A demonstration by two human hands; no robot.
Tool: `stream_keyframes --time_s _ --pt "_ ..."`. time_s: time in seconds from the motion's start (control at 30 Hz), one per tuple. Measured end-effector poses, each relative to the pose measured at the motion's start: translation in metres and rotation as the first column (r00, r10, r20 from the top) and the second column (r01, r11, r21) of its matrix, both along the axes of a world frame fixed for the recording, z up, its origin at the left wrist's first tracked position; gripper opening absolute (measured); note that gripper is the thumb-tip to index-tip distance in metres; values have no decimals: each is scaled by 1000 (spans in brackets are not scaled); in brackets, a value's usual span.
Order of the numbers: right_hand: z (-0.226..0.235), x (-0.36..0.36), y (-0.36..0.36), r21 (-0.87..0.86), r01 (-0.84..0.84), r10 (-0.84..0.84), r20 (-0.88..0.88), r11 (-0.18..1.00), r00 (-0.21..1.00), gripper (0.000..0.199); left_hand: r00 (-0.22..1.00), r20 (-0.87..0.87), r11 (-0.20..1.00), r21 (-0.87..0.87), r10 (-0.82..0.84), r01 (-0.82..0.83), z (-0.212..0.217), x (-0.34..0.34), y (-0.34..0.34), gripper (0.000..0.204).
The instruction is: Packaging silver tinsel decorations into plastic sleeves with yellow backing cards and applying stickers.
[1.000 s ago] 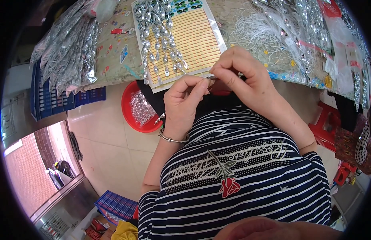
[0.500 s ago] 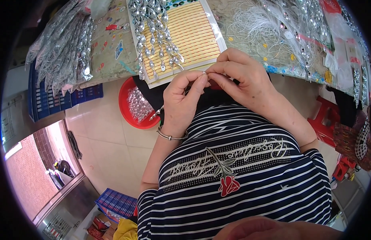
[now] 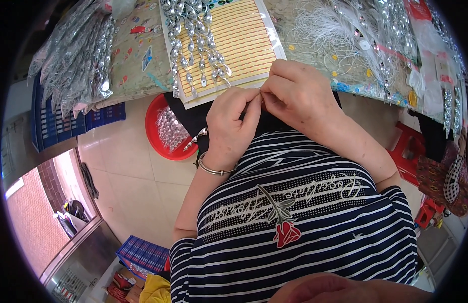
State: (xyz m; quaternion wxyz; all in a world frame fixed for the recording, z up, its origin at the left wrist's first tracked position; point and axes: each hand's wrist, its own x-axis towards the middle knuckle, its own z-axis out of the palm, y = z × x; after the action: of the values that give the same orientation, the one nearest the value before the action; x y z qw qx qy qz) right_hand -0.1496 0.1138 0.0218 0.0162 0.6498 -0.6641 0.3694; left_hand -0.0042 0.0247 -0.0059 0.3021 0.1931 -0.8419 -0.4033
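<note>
My left hand [image 3: 230, 118] and my right hand [image 3: 298, 96] meet above my lap, just off the table's front edge, with thumbs and forefingers pinched together. Whatever lies between the fingertips is too small to make out. A short strand of silver twisted beads [image 3: 196, 139] sticks out behind my left hand, by the wrist; its upper part is hidden, and it seems to hang from that hand. Beyond my fingers is a board with a yellow ruled sheet [image 3: 239, 43]. Several silver bead strands [image 3: 193, 45] lie over its left side.
Bagged silver strands [image 3: 75, 60] hang over the table's left edge, above a blue crate [image 3: 60, 121]. A red basin [image 3: 152, 123] of clear beads stands below left. White threads [image 3: 320, 25] and more silver strands lie at the right. A red stool [image 3: 406, 151] stands below right.
My hands have shifted slightly and turned so their backs show more; the fingertips stay together. A small silvery bit seen between them earlier is now hidden. The view has moved a little.
</note>
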Motion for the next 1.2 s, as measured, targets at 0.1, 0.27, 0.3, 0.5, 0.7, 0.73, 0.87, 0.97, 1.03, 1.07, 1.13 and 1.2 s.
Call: stream_keyframes --time_s 0.1,0.27,0.3,0.5,0.7,0.73,0.87,0.97,1.03,1.07,1.13,1.2 --pt "-2 1 0 -31 20 -18 75 999 997 12 1000 -15 983 183 13 -10 3 0 3 4" --pt "-4 -2 6 140 -37 -65 654 989 754 5 996 -65 621 784 64 12 10 3 4 10" --pt "-4 -4 8 176 -91 -74 751 980 656 4 996 -66 621 784 63 13 13 2 4 10" --pt "-12 -3 11 204 -163 -145 938 965 315 5 994 -97 589 807 54 47 16 1 4 10" --pt "-5 -4 14 252 -237 -194 950 938 244 10 995 -73 608 794 63 19 18 1 5 10" --pt "-4 -4 14 252 -237 -194 950 938 244 10 995 -76 610 792 60 23 17 2 4 9" --pt "-5 -2 14 239 -245 -190 960 940 207 13 998 -55 612 791 39 20 17 3 4 9" --pt "-10 -1 13 222 -241 -163 957 945 240 14 998 -69 635 771 10 47 14 3 4 9" --pt "-10 -2 11 209 -251 -141 954 945 265 13 998 -63 637 770 14 40 14 4 4 10" --pt "-8 -2 10 231 -241 -158 944 943 288 12 998 -56 638 769 16 33 14 4 5 10" --pt "-7 -2 10 252 -230 -174 934 940 311 11 999 -46 627 779 14 27 15 5 5 9" --pt "-6 0 10 229 -215 -182 959 949 216 10 999 -36 616 788 13 21 15 5 5 9"
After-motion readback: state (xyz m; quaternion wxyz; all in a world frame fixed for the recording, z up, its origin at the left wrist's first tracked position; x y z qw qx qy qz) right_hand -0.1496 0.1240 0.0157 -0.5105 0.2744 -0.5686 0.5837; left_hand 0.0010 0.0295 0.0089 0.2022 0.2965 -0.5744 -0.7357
